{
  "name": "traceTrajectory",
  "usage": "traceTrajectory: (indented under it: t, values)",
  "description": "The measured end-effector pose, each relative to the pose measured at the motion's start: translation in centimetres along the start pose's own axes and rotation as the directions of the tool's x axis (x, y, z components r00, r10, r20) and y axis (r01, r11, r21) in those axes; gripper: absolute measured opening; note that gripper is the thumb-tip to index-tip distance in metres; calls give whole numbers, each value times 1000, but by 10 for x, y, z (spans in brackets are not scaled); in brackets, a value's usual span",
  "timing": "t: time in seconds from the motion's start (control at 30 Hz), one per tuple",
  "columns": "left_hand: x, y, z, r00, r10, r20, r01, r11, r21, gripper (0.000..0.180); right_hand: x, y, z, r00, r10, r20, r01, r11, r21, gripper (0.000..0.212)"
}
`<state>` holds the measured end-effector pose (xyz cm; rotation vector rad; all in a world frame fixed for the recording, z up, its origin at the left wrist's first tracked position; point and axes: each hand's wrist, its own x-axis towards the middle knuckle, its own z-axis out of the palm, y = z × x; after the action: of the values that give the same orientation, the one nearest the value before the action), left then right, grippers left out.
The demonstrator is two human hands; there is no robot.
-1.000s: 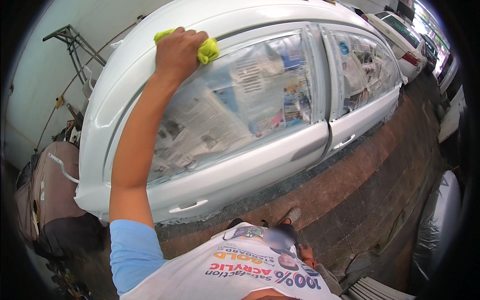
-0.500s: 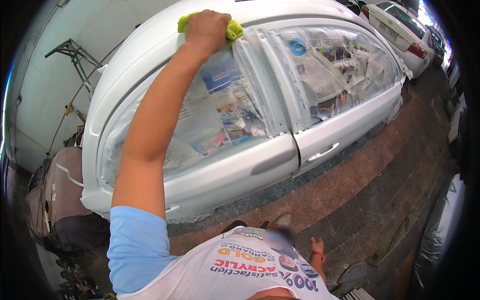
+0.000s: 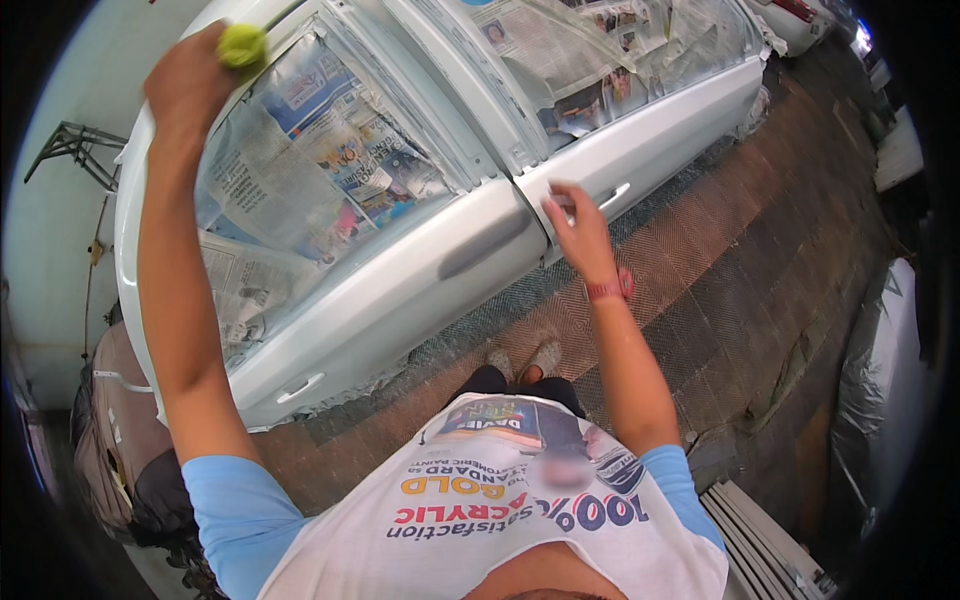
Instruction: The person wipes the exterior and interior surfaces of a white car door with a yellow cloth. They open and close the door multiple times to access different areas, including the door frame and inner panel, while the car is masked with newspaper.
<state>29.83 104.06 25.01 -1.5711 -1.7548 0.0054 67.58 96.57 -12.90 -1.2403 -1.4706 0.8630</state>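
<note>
My left hand [image 3: 190, 78] is closed on a yellow-green cloth [image 3: 242, 46] at the roof edge of a white car [image 3: 400, 290], above a side window. The palm side and part of the cloth are hidden behind the hand. Newspaper under clear film [image 3: 270, 190] covers that window, and the other side window [image 3: 600, 60] is masked the same way. My right hand [image 3: 582, 232], with a red wristband, is raised in front of the door seam near a door handle [image 3: 618, 198]. Its fingers are loosely bent and apart, with nothing in them. A dull grey patch [image 3: 490, 245] marks the door.
Below the car runs a brown patterned floor [image 3: 700, 300]. A metal stand [image 3: 75, 145] and a brown covered bundle [image 3: 120, 420] are on the left. Silvery sheeting [image 3: 870, 400] and long pale strips [image 3: 760, 545] lie at right. Another white car [image 3: 795, 20] stands behind.
My left hand has moved left along the roof edge with the cloth. My right hand has risen from beside my body to in front of the door. The view has shifted.
</note>
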Motion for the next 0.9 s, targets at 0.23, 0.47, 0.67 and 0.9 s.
traceTrajectory:
  t: [0.23,0.47,0.67,0.9]
  values:
    - [-255,-81,-25,955,-218,-199,7,691,-723,57,154,-196,21,781,-623,31,598,734,-323,49]
    - [-455,27,54,841,-149,520,508,-114,-854,45,253,-278,65,683,-655,322,660,368,-655,52]
    - [-499,54,80,782,44,621,615,-212,-759,41,254,-288,76,806,-466,365,538,320,-780,45]
    - [-465,54,86,885,161,438,459,-138,-878,46,218,-261,84,756,-637,153,480,380,-791,40]
